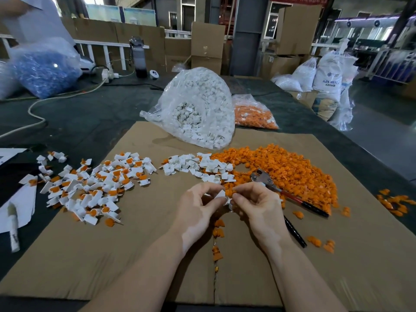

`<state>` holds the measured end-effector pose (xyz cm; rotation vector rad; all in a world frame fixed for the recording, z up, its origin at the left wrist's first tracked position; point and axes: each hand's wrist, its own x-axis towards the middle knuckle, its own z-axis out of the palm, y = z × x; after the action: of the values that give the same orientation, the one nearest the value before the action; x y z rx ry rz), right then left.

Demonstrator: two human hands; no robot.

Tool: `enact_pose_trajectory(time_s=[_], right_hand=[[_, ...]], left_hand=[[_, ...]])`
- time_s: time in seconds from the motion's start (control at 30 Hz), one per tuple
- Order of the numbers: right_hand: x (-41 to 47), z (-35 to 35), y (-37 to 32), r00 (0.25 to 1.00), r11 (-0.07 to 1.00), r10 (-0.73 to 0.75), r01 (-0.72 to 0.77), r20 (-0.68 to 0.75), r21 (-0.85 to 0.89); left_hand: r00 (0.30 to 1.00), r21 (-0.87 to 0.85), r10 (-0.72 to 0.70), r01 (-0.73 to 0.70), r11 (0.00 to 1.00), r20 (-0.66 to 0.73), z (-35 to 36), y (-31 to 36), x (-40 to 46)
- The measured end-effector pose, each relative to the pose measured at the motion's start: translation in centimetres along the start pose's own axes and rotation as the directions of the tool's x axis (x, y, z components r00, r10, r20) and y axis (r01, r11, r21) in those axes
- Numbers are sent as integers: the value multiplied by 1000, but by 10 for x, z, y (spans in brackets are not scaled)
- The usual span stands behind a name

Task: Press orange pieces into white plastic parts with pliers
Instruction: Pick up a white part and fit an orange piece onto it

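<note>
Plastic, stiff and light: I pinch white part point(221, 194) in left hand point(198, 212), orange piece point(231, 192) in right hand point(258, 208), gripping edges.

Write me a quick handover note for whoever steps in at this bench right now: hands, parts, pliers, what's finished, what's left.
Left hand pinches a white part; right hand pinches an orange piece against it, not yet pressed.
Pliers lie unheld on the cardboard, right of the hands, beside the orange pile.
Loose white parts sit ahead of the hands.
Done: assembled pile on the left.
Left: press this pair with the pliers, then work through both piles.
</note>
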<state>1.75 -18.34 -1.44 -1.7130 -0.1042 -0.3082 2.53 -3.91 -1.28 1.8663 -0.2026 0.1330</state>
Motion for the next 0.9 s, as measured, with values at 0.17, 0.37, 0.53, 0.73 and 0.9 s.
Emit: enact_pose_trajectory(time_s=[0.17, 0.37, 0.53, 0.73, 0.9], right_hand=[[0, 1, 0, 1000, 1000, 2, -2, -11, 4], [-1, 2, -2, 999, 997, -42, 40, -25, -61], [-4, 6, 0, 990, 965, -130, 116, -46, -234], [-10, 10, 5, 968, 883, -251, 219, -25, -415], [-13, 12, 2, 935, 804, -353, 288, -28, -519]], left_hand=[[999, -34, -21, 19, 999, -44, 0, -2, -1], [994, -175, -89, 78, 981, -55, 3, -2, 0], [993, -250, -119, 114, 961, -6, 2, 0, -1], [992, -221, -124, 118, 968, -14, 2, 1, -2], [994, -175, -106, 102, 979, -13, 3, -1, -3]])
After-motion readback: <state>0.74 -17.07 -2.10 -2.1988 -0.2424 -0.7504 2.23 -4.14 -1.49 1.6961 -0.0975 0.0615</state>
